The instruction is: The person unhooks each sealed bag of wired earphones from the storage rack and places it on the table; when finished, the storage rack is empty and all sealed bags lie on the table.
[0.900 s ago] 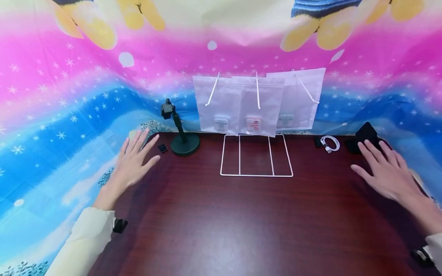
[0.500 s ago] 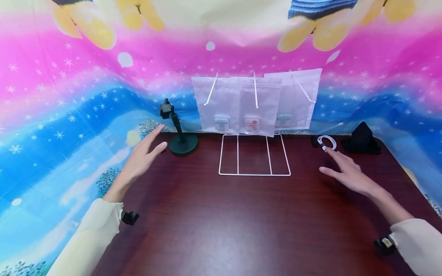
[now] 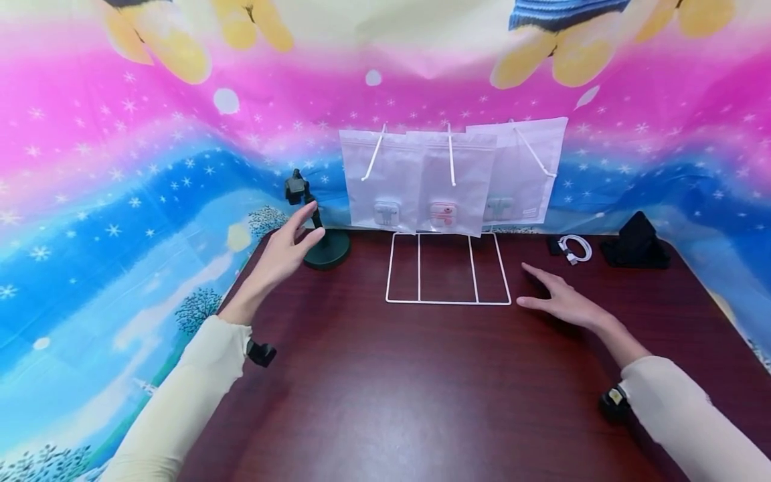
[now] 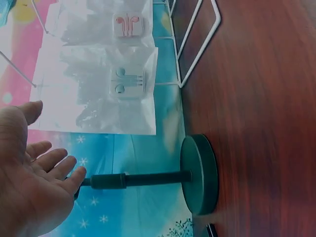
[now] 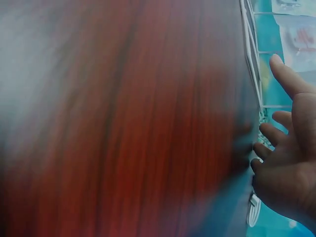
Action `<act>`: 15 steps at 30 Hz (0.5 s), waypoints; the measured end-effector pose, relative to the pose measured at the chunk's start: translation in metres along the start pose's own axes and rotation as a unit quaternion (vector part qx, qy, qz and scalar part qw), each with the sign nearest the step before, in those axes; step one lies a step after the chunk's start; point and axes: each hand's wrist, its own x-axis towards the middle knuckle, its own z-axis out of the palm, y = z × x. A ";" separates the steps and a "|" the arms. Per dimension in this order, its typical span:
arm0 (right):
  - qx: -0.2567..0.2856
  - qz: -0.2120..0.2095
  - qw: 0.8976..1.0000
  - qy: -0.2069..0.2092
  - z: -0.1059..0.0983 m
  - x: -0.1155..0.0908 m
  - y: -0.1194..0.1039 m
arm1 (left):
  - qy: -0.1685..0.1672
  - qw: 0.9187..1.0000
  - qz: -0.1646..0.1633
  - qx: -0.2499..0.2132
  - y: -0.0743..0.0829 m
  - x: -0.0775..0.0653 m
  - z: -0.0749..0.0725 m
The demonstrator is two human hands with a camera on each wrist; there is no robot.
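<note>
1. White wire rack (image 3: pixel 448 303): standing at the table's back, its base frame lying toward the person.
2. Frosted bags (image 3: pixel 460 174), three: hanging from the rack's prongs, overlapping, each showing an earphone case low down; the middle case showing pink.
3. Right hand (image 3: pixel 560 299): hovering just right of the rack's base, thumb standing wide from the fingers, holding nothing.
4. Left hand (image 3: pixel 283 251): hovering left of the rack, thumb parted from fingers, gripping nothing; overlapping the dark stand (image 3: pixel 326 251), contact unclear.
5. Coiled white cable (image 3: pixel 581 249), black holder (image 3: pixel 636 244): lying right of the rack, holder farther out.
6. Table (image 3: pixel 385 388): dark red, glossy, stretching before the rack between both hands; right edge slanting past the holder.
7. Printed cloth (image 3: pixel 150 234): rising behind and beside the rack.
</note>
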 end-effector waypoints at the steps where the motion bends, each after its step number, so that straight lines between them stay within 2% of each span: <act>1: 0.000 -0.001 1.000 -0.001 0.002 0.003 -0.001 | 0.000 1.000 0.001 -0.002 0.000 0.004 0.001; 9: -0.006 -0.017 1.000 -0.004 0.008 0.024 -0.003 | 0.005 0.999 0.015 -0.051 0.007 0.034 0.010; 15: -0.015 -0.041 0.999 -0.010 0.010 0.026 0.001 | 0.007 0.999 0.005 -0.051 0.016 0.053 0.020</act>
